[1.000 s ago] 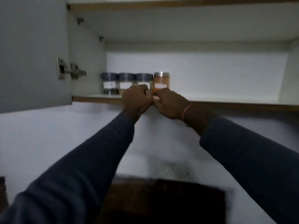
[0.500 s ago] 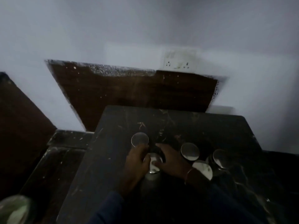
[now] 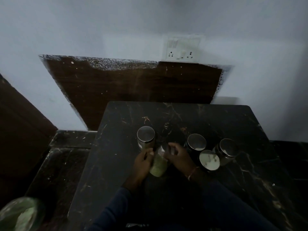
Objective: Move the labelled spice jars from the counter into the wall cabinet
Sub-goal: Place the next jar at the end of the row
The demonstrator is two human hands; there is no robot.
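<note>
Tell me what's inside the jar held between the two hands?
The jar shows a pale green powder filling its lower part. The left hand and right hand cover its sides, so its label and lid cannot be seen.

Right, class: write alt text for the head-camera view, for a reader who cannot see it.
Both hands, left hand and right hand, grip a green-filled spice jar over a dark marble counter. Four steel-lidded jars stand nearby: one just behind the left hand, three clustered to the right. A wall socket sits above.
</note>
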